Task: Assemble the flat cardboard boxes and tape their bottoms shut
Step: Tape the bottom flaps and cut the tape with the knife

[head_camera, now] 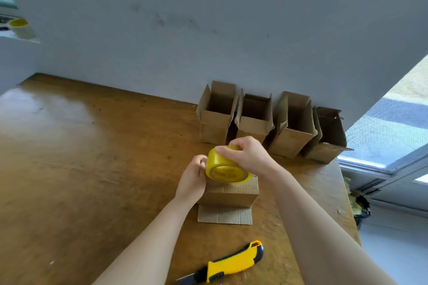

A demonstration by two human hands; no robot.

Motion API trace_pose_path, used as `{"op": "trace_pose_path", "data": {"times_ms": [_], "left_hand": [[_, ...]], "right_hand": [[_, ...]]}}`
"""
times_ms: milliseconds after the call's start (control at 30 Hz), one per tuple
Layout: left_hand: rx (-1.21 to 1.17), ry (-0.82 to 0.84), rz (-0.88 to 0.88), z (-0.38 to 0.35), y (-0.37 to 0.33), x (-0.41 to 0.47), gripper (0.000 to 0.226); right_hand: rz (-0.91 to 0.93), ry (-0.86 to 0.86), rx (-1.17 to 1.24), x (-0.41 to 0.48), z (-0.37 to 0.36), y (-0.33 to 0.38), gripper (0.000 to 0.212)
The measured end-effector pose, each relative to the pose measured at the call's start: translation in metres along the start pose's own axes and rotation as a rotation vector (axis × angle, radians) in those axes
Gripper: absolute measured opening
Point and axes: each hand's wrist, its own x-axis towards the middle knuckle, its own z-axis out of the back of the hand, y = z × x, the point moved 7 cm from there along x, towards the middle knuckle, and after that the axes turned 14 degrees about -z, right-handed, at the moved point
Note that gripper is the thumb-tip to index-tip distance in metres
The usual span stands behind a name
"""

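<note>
Taping spot: middle of the frame, a little right of centre, where a small cardboard box (231, 194) stands on the wooden table (92, 157) with a closed face up.
Flap (224, 215): one loose flap of this box lies flat on the table, pointing toward the lower edge of the frame.
Tape roll (222, 169): yellow and tilted, it rests on the top of the box with its printed core ring turned toward the camera.
Right hand (245, 157): reaches over the roll from the right, with fingers and thumb curled round its rim, gripping it.
Left hand (193, 180): sits at the upper left side of the box and touches the roll. Its fingers are curled inward, and I cannot tell whether they pinch a tape end or the box edge.
Row of open boxes (253, 127): four stand upright with flaps raised, side by side against the grey wall (208, 30), above and to the right of the hands.
Utility knife (234, 264): yellow and black, it lies on the table near the lower edge of the frame, apart from the box.
Second roll (20, 28): yellow and blurred, at the upper left of the frame.
</note>
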Motion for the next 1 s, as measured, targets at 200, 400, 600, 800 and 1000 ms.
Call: {"op": "trace_pose_path", "data": {"times_ms": [200,400,600,800,1000], "left_hand": [[0.076,0.016,0.011,-0.006,-0.004,0.003,0.034],[0.096,0.003,-0.034,-0.01,-0.004,0.005,0.035],[0.13,-0.014,-0.042,-0.01,-0.001,0.006,0.035],[0.142,-0.026,-0.069,-0.012,0.0,0.005,0.036],[0.149,-0.02,-0.058,-0.013,0.0,0.007,0.037]], "right_hand": [[0.007,-0.079,-0.21,-0.007,0.038,-0.013,0.041],[-0.056,-0.045,-0.105,-0.004,0.051,-0.029,0.032],[-0.026,-0.245,-0.46,-0.007,0.064,-0.029,0.04],[-0.103,-0.353,-0.525,-0.008,0.066,-0.049,0.054],[-0.195,-0.361,-0.557,-0.007,0.068,-0.06,0.056]]}}
